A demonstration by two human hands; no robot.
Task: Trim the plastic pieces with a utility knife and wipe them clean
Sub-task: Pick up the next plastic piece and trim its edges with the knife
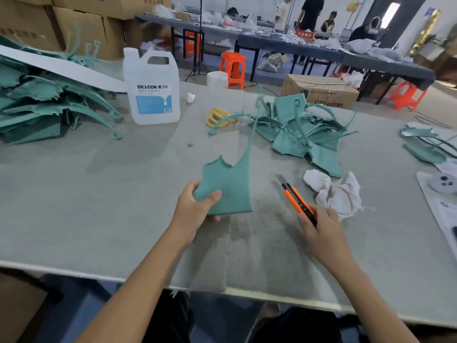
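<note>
The left hand [195,206] grasps a teal plastic piece [227,184] at its lower left corner, thumb on the near face. It holds the piece up over the table [99,194], thin strip pointing to 12 o'clock. The right hand [319,229] is clenched around the rear of an orange knife [295,198]. The extended blade points to 11 o'clock, apart from the piece. A white rag [333,191] lies at 3 o'clock of the knife. From the piece, a pile [304,129] of pieces lies at 1 o'clock and a jug [152,87] stands at 11 o'clock.
</note>
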